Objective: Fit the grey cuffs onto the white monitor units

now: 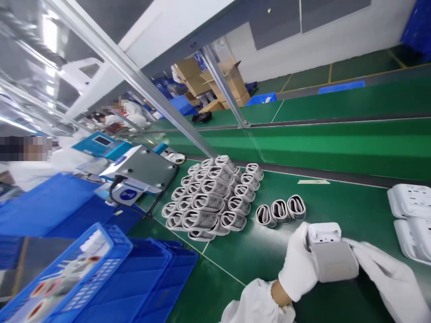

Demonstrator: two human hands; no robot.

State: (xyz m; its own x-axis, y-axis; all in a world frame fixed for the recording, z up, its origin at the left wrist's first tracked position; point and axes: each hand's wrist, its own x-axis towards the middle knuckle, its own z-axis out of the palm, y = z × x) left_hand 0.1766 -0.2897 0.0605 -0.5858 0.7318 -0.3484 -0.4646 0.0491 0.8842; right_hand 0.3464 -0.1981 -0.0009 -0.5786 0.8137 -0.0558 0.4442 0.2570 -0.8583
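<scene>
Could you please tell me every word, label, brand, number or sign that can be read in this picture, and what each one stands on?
Nothing can be read: the round blue label on the grey machine, the pale strip on the green belt and the printing on the rolled cuffs are too small or blurred, and the grey cuff on the white unit shows no print.
</scene>
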